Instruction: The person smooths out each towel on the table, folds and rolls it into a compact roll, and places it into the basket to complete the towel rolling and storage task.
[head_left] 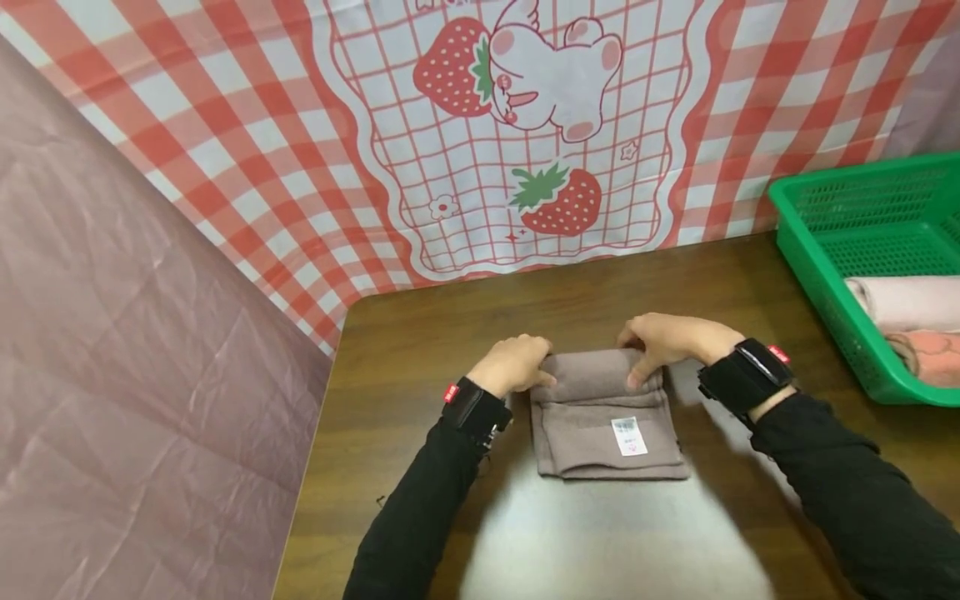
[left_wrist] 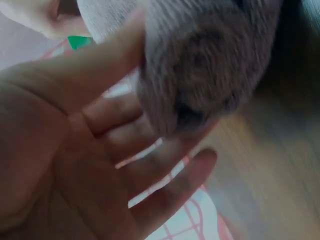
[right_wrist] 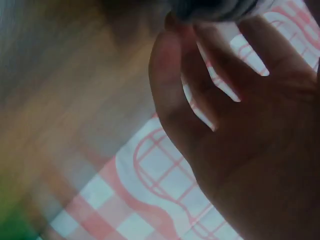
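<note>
A taupe towel lies on the table, its far part wound into a thick roll and its near part folded flat with a white label on top. At the roll's left end, my left hand holds it, thumb on the near side and fingers behind. My right hand grips the right end in a similar way. In the left wrist view, the spiral end of the rolled towel shows between thumb and fingers. The right wrist view is dark and blurred; the fingers reach the roll's edge at the top.
A green plastic basket stands at the right on the wooden table, holding a rolled pale pink towel and a rolled coral towel. A red-checked strawberry cloth hangs behind the table; a pinkish cloth lies along the left.
</note>
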